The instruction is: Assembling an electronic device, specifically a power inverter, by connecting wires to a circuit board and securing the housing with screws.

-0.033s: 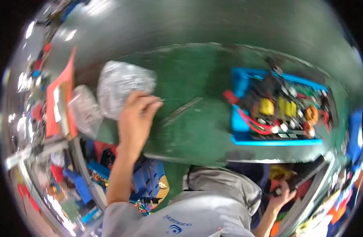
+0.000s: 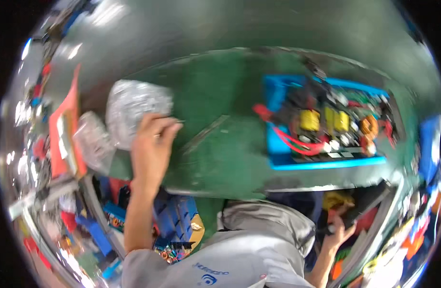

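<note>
Head cam | blue tray (image 2: pixel 278 158) holds circuit board (image 2: pixel 335 127) | left hand (image 2: pixel 151 144) fingers pinched together, touching crinkly clear bag (image 2: pixel 134 108) | right hand (image 2: pixel 338 235) grip unclear

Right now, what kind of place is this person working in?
Probably an electronics assembly workbench. A circuit board with yellow parts and red wires sits in a blue tray on a green mat, and the left hand reaches a clear bag of small parts.

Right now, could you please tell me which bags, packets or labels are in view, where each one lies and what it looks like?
Clear plastic bag: on the green mat, far left, crinkled and shiny, under the left hand.
Second clear bag: left of the first, at the mat's edge, crumpled.
Orange packet: far left, flat, with a pale label.
No screens show.
</note>
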`<act>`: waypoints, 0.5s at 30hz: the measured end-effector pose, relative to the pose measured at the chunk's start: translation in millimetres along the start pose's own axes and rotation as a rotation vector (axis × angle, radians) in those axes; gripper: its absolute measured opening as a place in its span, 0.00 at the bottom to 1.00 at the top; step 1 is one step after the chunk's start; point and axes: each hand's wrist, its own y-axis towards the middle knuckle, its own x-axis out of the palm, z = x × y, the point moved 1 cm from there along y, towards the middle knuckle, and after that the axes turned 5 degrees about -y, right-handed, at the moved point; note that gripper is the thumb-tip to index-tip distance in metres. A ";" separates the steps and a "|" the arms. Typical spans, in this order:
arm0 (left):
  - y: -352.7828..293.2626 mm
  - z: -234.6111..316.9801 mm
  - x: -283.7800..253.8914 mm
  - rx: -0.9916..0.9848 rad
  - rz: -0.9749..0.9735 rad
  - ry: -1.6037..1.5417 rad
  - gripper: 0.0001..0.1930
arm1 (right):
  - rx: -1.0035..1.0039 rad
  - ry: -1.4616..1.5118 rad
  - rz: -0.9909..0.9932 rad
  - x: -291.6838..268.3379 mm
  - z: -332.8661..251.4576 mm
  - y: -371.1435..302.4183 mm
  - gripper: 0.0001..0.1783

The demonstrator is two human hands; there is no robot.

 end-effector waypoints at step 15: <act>-9.3 157.7 57.6 0.457 -0.380 -0.190 0.05 | -0.093 -0.179 -0.659 31.2 -8.8 -53.6 0.21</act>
